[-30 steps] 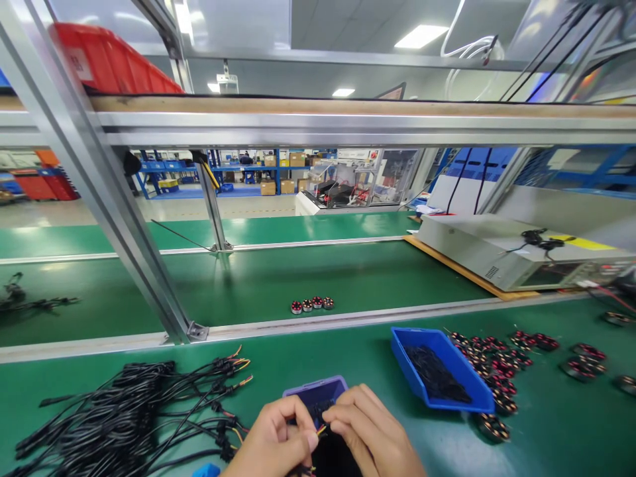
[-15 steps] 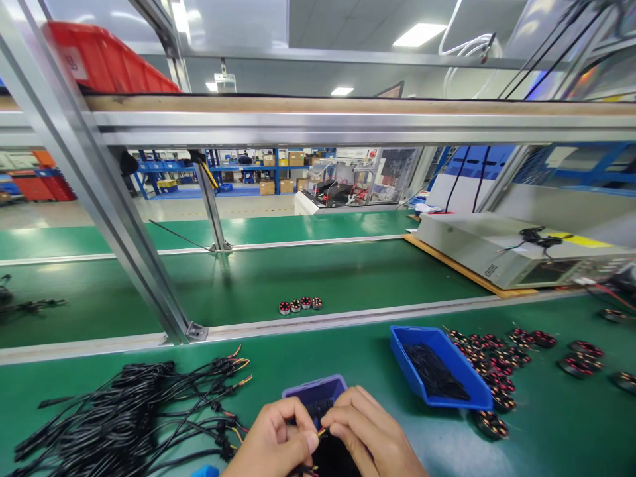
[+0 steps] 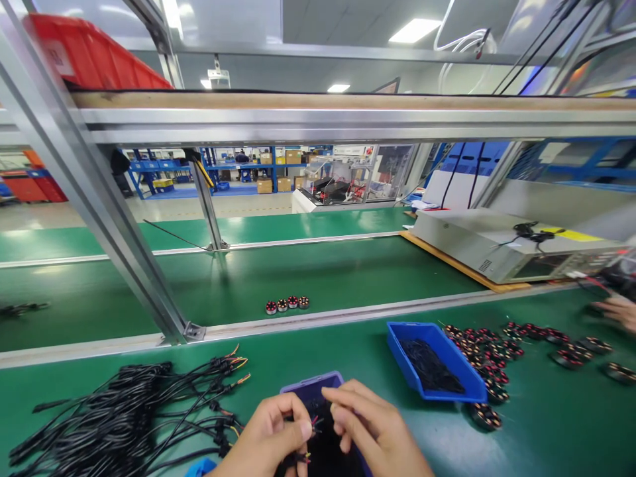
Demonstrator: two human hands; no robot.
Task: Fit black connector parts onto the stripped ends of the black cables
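Low in the head view, my left hand (image 3: 271, 434) is closed, with thumb and forefinger pinching a black cable whose thin coloured wire ends (image 3: 315, 424) stick out past the fingertips. More wire tips show below, by its lower fingers. My right hand (image 3: 377, 434) is just to the right, its fingers bent and a little apart, with nothing visible in them. Beneath both hands stands a purple bin (image 3: 312, 381) with dark contents, partly hidden. A heap of black cables (image 3: 99, 417) with bare coloured ends lies left of my left hand.
A blue bin (image 3: 437, 364) of thin black pieces stands right, beside many round motor parts with copper windings (image 3: 489, 354). Several more motor parts (image 3: 282, 305) line up behind the metal rail. Another person's hand (image 3: 619, 310) appears at the right edge. A grey instrument (image 3: 491, 245) sits behind.
My right fingers have come away from the wires, which stay in my left hand. Another person's hand has entered at the right edge. The view has shifted slightly.
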